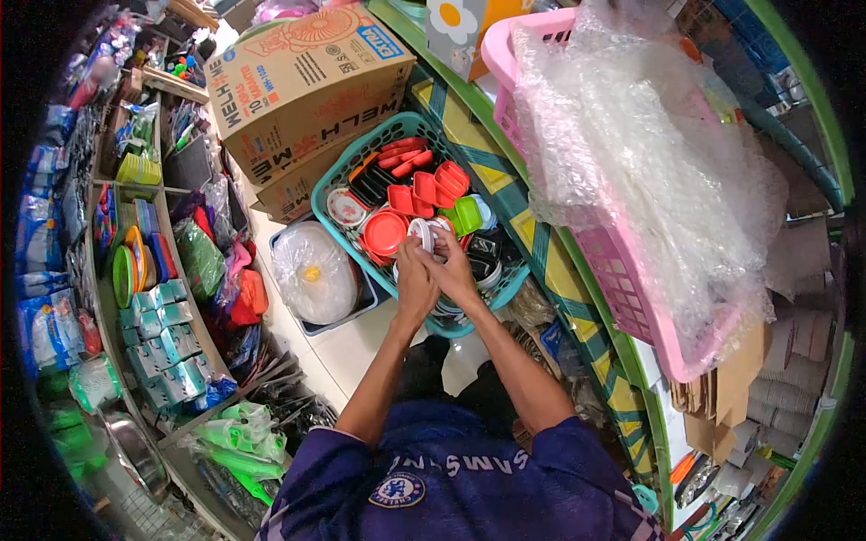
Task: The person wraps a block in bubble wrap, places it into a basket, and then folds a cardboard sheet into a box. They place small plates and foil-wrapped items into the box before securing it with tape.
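A short stack of small round white dishes (420,231) is held over a teal plastic basket (317,209). My left hand (416,281) is closed on the stack from the left and below. My right hand (452,267) grips it from the right, its fingers near the rim. Inside the basket are round red dishes (385,233), rectangular red dishes (436,189), green dishes (465,216), black dishes (370,186) and a patterned white plate (345,207). My hands hide part of the basket's contents.
Left of the basket is a tub with a plastic-wrapped white item (313,273). Cardboard boxes (307,90) stand behind it. A pink basket (622,287) with bubble wrap (631,135) rests on the right counter. Packed shelves (162,334) line the left side.
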Tool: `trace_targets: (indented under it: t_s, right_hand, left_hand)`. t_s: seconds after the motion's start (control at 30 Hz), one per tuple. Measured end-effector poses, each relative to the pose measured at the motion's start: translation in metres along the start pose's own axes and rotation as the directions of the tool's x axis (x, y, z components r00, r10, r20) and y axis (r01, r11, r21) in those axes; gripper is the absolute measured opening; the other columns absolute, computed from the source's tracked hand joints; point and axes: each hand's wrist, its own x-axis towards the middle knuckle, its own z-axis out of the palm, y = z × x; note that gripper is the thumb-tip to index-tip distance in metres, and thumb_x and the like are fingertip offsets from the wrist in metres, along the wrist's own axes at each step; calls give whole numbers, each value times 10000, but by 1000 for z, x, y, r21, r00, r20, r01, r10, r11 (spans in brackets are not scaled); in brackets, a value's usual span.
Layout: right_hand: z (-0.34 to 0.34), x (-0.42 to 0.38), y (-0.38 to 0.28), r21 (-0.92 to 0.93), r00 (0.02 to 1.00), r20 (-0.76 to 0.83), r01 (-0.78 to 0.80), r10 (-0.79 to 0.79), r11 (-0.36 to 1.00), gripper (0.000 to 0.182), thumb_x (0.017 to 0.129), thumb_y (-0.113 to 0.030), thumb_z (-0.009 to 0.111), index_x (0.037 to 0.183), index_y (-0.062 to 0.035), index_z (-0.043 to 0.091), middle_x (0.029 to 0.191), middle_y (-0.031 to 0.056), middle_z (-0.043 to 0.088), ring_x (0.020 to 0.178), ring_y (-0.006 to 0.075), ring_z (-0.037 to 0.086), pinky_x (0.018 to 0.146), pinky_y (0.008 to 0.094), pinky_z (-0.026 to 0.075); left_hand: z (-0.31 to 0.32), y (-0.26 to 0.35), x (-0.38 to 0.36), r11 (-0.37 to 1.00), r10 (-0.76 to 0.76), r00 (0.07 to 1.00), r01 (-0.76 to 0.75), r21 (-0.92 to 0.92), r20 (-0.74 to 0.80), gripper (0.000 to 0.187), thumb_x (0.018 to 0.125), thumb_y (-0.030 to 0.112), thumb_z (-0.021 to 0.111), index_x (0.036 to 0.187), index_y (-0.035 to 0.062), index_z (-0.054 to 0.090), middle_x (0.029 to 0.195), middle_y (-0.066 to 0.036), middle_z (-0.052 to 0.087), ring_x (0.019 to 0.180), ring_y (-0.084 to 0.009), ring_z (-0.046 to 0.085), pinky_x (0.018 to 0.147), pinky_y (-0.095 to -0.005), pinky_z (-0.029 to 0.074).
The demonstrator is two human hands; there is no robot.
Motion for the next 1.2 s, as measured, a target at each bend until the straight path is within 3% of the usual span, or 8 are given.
trace_targets:
  t_s: [0.2, 0.37, 0.43, 0.63, 0.7, 0.83, 0.93, 1.2]
  right_hand:
    - [-21, -22, 12, 35, 994, -11, -110, 111, 993, 538, 886, -254, 712, 1312, 0, 504, 1119, 161, 647, 1014, 216, 620, 893, 337, 490]
    - [-57, -67, -19, -65, 998, -56, 22, -25, 998, 359, 909, -129, 647, 1233, 9, 577, 1092, 138, 669, 1001, 168, 622, 877, 314, 485]
    - [-75, -91, -31, 44, 998, -44, -49, 51, 998, 366, 906, -107, 659, 1234, 26, 568, 1108, 115, 672, 995, 154, 626, 874, 293, 489]
    - [-118, -179, -84, 202, 994, -108, 19, 3, 979, 358, 911, -74, 666, 1236, 33, 559, 1093, 70, 635, 997, 126, 601, 879, 274, 485]
    - [-131, -205, -107, -103, 943, -283, 152, -175, 983, 334, 902, -82, 679, 1198, 41, 588, 1056, 77, 607, 946, 138, 592, 848, 272, 479]
    - [-167, -247, -161, -451, 856, -420, 92, -301, 888, 316, 848, -95, 715, 1148, -10, 663, 1010, 132, 606, 897, 231, 628, 798, 308, 495]
    - [-190, -273, -181, -401, 855, -453, 57, -252, 914, 328, 835, -91, 724, 1150, -17, 668, 996, 135, 620, 900, 239, 634, 792, 315, 501]
    - [-237, -326, -188, -604, 666, -524, 149, -530, 783, 430, 739, -85, 837, 1116, 23, 660, 927, 147, 658, 826, 208, 653, 730, 302, 520]
  left_hand:
    - [-7, 40, -33, 949, 200, 980, -195, 246, 5, 535, 864, 124, 582, 1345, -43, 418, 1443, -310, 295, 1328, -490, 315, 1116, -521, 265]
    - [-14, 79, -83, 977, 176, 984, -176, 121, 15, 516, 869, 72, 586, 1339, -46, 411, 1469, -309, 283, 1345, -453, 329, 1113, -527, 277]
    - [-14, 88, -104, 903, -107, 993, 80, -422, -40, 480, 943, 82, 514, 1387, -29, 370, 1476, -236, 317, 1344, -342, 374, 1097, -457, 331]
    - [2, 118, -124, 448, -245, 884, 467, -763, 397, 471, 1073, 314, 270, 1410, 1, 377, 1351, -138, 500, 1248, -231, 492, 1073, -365, 378]
    - [7, 161, -135, 165, -203, 757, 652, -740, 622, 555, 1071, 422, 239, 1389, 1, 414, 1318, -130, 541, 1216, -228, 535, 1072, -366, 390]
    - [19, 213, -156, 171, -21, 779, 621, -765, 627, 522, 1074, 392, 265, 1373, -8, 416, 1311, -130, 538, 1206, -211, 542, 1061, -346, 403]
    - [25, 240, -170, 296, 1, 756, 625, -722, 655, 474, 1075, 350, 291, 1355, -11, 417, 1287, -124, 544, 1190, -205, 547, 1047, -342, 413]
    - [51, 305, -204, 138, 98, 757, 633, -762, 646, 494, 1054, 381, 364, 1311, -37, 423, 1250, -147, 550, 1195, -227, 542, 1052, -376, 409]
